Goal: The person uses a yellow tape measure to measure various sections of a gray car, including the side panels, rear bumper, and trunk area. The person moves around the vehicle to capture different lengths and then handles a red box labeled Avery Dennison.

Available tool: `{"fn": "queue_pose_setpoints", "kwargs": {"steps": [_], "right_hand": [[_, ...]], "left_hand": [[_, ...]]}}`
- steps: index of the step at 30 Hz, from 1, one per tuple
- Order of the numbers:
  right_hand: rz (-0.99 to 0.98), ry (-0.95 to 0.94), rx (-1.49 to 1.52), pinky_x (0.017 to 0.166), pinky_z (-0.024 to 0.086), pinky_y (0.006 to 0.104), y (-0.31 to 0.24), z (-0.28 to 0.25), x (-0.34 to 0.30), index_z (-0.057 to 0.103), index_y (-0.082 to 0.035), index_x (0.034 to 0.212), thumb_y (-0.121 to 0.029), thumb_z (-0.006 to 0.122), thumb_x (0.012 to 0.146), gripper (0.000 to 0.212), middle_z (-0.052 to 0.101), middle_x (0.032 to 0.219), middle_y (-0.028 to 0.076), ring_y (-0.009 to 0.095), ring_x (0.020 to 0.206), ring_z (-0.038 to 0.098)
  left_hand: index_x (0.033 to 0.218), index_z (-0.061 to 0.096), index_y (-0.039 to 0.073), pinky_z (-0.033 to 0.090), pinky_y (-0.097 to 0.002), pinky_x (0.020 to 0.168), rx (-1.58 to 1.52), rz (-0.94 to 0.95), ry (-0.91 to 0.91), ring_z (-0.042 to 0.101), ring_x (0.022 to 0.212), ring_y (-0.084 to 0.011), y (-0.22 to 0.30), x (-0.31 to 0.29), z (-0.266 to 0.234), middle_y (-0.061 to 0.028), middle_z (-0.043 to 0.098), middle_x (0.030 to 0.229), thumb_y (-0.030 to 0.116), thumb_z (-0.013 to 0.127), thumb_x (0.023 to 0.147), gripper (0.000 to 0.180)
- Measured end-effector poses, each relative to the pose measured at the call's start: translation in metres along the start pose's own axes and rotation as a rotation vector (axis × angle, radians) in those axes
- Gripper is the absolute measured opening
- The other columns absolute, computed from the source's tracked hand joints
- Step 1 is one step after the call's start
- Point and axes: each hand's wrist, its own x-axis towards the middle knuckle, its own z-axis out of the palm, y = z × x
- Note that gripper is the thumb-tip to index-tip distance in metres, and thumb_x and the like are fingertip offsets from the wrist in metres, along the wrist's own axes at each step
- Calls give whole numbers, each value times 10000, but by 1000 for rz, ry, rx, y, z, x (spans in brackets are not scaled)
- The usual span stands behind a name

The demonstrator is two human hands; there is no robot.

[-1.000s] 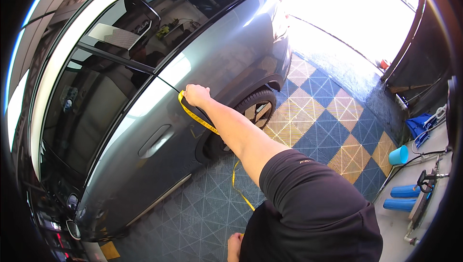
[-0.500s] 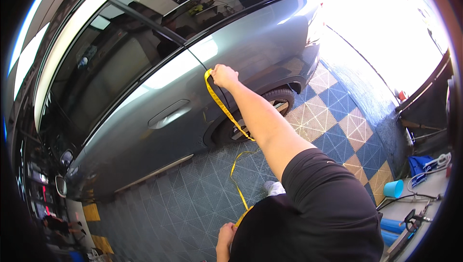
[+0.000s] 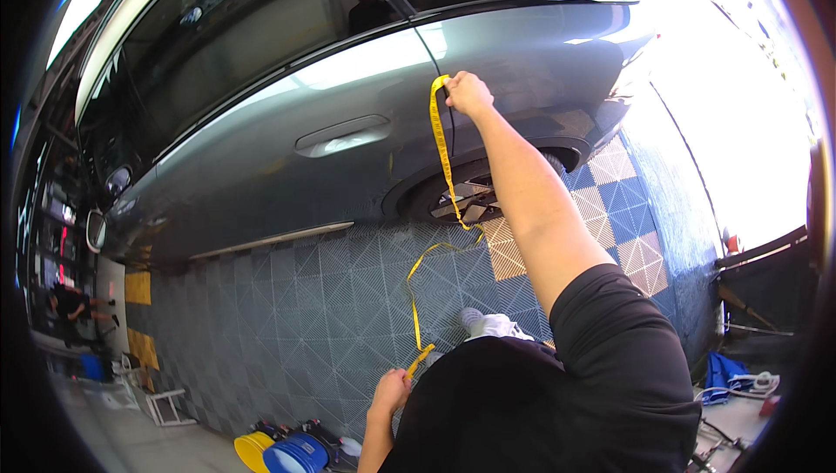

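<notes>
My right hand (image 3: pixel 468 92) is stretched out to the side of a dark grey car (image 3: pixel 261 155), pinching a yellow soft measuring tape (image 3: pixel 441 142) near the seam behind the door handle (image 3: pixel 344 137). From there the tape hangs past the rear wheel (image 3: pixel 461 199) and curves slackly over the floor tiles. Low in the picture, close to my body, my left hand (image 3: pixel 390 390) is closed around another part of the same tape, with a short piece sticking out of it. Whether my right fingers touch the car's panel I cannot tell.
Blue-grey and tan ribbed tiles (image 3: pixel 287 299) cover the floor. Yellow and blue buckets (image 3: pixel 296 454) stand at the lower left, near a small white step stool (image 3: pixel 165 408). Another person (image 3: pixel 70 306) is far left. A blue bag and hose (image 3: pixel 727 379) lie at the right.
The whole view has turned, so the buckets now show. My right hand still holds the tape by the car's seam. My left hand has come further out from my body with its end.
</notes>
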Motion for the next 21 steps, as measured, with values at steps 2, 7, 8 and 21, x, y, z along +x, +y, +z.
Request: {"fn": "queue_pose_setpoints", "kwargs": {"steps": [2, 7, 8, 21], "right_hand": [[54, -102, 53, 899, 418, 479, 2, -13, 1, 634, -162, 1128, -422, 484, 963, 342, 733, 841, -11, 214, 988, 668], [10, -76, 21, 992, 393, 542, 5, -5, 8, 625, -126, 1167, -399, 487, 957, 371, 677, 1137, 124, 312, 1117, 618], [9, -72, 41, 1005, 385, 557, 1, -3, 3, 624, -120, 1173, -398, 488, 956, 379, 652, 1195, 148, 333, 1143, 602], [-4, 23, 61, 921, 413, 515, 3, -14, -14, 636, -101, 1101, -388, 494, 963, 349, 689, 1089, 139, 333, 1034, 643]], "left_hand": [[934, 601, 17, 485, -498, 788, 4, -21, -10, 598, 897, -423, 10, 0, -6, -223, 617, 933, 164, 597, 866, 163], [901, 629, 5, 484, -486, 779, -66, -36, -9, 599, 891, -417, -7, 0, 14, -222, 621, 881, 158, 609, 858, 161], [891, 634, 2, 483, -484, 775, -76, -35, -9, 600, 885, -416, -9, -2, 17, -222, 622, 869, 156, 611, 856, 160], [963, 677, 27, 494, -471, 772, 72, -66, -67, 630, 881, -386, -8, 6, -5, -200, 661, 945, 169, 648, 859, 178]]}}
